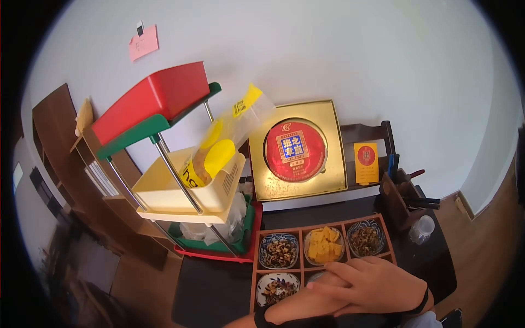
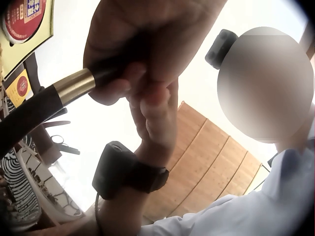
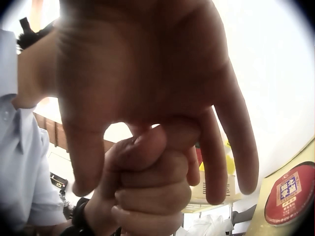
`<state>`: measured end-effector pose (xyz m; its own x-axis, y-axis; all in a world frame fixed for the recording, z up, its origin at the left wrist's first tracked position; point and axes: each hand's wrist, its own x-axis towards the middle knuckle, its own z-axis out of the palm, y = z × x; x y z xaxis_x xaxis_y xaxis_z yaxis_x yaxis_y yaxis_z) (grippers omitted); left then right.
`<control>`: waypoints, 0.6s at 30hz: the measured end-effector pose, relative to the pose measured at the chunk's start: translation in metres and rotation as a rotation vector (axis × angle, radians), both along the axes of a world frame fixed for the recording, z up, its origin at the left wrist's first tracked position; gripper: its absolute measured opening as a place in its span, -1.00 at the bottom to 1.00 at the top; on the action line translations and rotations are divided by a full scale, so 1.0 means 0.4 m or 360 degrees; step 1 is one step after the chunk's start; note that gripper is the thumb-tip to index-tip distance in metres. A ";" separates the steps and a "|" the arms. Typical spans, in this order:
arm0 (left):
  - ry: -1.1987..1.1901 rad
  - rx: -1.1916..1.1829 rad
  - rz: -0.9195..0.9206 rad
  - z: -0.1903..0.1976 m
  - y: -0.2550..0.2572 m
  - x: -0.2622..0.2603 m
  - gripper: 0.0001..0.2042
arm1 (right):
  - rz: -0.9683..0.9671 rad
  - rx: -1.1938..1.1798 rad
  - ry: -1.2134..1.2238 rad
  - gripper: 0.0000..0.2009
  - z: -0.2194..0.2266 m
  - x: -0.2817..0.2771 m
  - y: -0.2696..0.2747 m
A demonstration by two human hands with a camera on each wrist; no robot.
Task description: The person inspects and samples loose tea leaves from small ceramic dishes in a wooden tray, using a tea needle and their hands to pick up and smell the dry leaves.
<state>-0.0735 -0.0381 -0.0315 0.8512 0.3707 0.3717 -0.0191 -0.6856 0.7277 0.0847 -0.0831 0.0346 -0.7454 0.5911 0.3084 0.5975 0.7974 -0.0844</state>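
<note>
Left hand (image 2: 147,37) curled round a black handle (image 2: 30,114), gold band (image 2: 74,86) beyond the fingers; right hand (image 3: 147,69) spread above.

A dark worktop (image 1: 210,290) with a rounded corner carries a compartmented wooden tray (image 1: 302,251), which lies mid-surface and runs towards six o'clock. At ten o'clock, just beside the tray, rests the red base (image 1: 255,229) of a tiered rack. A dark holder (image 1: 391,201) stands at two o'clock, a small clear container (image 1: 421,229) near it, closer to three.
</note>
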 end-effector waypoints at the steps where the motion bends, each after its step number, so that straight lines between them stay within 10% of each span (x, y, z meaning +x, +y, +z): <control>1: 0.0093 -0.0294 0.0040 0.003 -0.003 -0.002 -0.76 | -0.0016 0.0019 -0.0052 -0.50 -0.003 -0.003 0.000; 4: 0.0562 -0.0275 -0.0164 0.040 0.027 0.004 -0.65 | -0.0118 0.0010 -0.0056 -0.50 -0.038 -0.008 0.011; 18: 0.0202 -0.0861 0.0008 -0.009 -0.006 -0.012 -0.66 | -0.0052 0.0153 -0.0097 -0.56 -0.003 -0.021 0.000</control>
